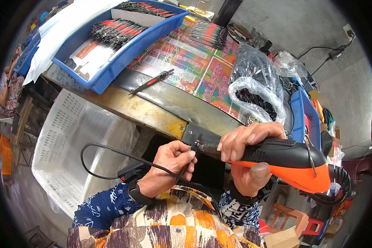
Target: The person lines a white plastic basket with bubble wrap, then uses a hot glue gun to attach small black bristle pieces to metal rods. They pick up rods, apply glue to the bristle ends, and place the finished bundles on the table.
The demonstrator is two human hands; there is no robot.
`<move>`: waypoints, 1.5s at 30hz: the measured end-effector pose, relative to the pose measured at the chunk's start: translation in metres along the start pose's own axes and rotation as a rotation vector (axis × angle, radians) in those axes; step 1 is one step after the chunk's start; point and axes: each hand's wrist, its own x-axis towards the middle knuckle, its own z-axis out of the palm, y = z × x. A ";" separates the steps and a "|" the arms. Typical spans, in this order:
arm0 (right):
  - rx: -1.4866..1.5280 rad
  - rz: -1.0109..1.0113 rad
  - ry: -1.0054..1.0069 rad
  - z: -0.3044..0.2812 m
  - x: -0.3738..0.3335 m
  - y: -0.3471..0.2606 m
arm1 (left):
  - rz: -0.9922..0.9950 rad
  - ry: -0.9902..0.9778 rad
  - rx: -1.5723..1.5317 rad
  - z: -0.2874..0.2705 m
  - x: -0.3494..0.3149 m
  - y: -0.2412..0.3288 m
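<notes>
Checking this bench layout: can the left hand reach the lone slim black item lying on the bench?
Probably yes: the slim black item lies uncovered, the way seemingly free, though the left hand currently pinches a dark piece.

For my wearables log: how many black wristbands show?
2: one black wristband worn just behind the left hand, another black wristband just behind the right hand. Others may be hidden.

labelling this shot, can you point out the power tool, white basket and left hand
Power tool (pixel 296 172): head view, on its orange housing.
White basket (pixel 66 118): head view, on its perforated wall.
Left hand (pixel 168 158): head view, mid-hand.
</notes>
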 end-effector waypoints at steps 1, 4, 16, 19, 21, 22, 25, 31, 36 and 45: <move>0.001 0.006 0.013 0.001 0.000 0.000 | 0.002 -0.002 0.012 0.000 0.000 0.000; -0.004 0.002 0.007 0.002 0.004 0.001 | 0.029 -0.021 -0.017 0.000 0.000 -0.002; -0.285 0.030 0.235 0.022 0.007 -0.001 | 0.010 0.004 -0.050 0.005 -0.002 -0.001; -0.292 0.015 0.235 0.022 0.007 0.000 | 0.017 0.001 -0.042 0.006 -0.002 -0.002; -0.295 0.019 0.237 0.023 0.007 0.000 | 0.015 0.004 -0.036 0.006 -0.003 -0.002; -0.295 0.026 0.239 0.023 0.007 0.000 | 0.018 0.004 -0.035 0.006 -0.002 -0.002; -0.294 0.036 0.238 0.024 0.007 -0.001 | 0.021 -0.002 -0.035 0.007 -0.002 -0.002; -0.251 0.066 0.144 0.022 0.008 0.001 | 0.023 0.012 -0.050 0.009 -0.004 0.000; -0.209 0.038 -0.040 0.015 0.016 0.008 | 0.036 0.064 -0.017 0.015 -0.005 0.000; -0.249 0.098 0.066 0.018 0.012 0.008 | 0.015 0.063 -0.062 0.014 -0.004 0.001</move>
